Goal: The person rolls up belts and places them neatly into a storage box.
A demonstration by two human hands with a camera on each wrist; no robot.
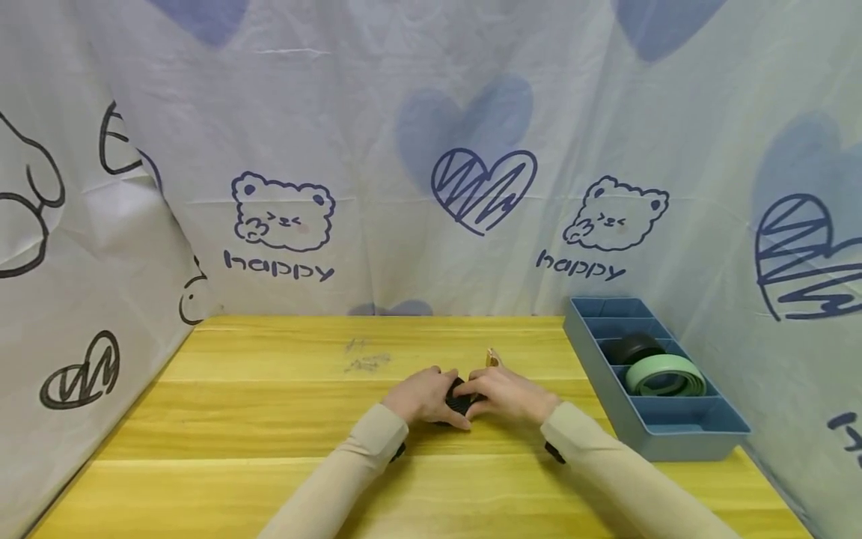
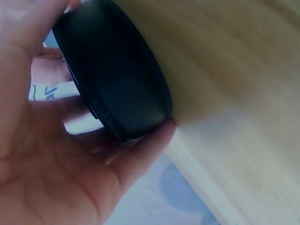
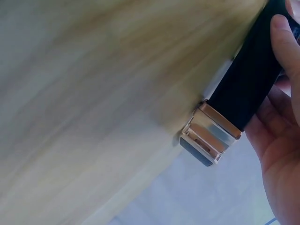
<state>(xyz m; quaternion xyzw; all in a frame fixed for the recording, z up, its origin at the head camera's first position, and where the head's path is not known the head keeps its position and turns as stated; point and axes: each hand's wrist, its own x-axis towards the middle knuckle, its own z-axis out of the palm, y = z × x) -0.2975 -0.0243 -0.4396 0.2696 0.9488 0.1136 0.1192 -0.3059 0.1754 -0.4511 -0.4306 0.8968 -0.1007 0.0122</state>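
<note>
A black belt, wound into a coil, stands on edge at the table's middle between both hands. My left hand grips the coil from its left side. In the left wrist view, thumb and fingers curve round the coiled belt. From the right, my right hand holds the same belt, its thumb pressing on the strap in the right wrist view. The belt's gold-coloured buckle sticks out beyond the right hand's fingers. The coil's inner turns are mostly hidden by the hands.
A blue-grey divided box stands at the table's right side. A coiled green belt and a black coil lie in its compartments. Printed white cloth hangs behind the wooden table and along its sides.
</note>
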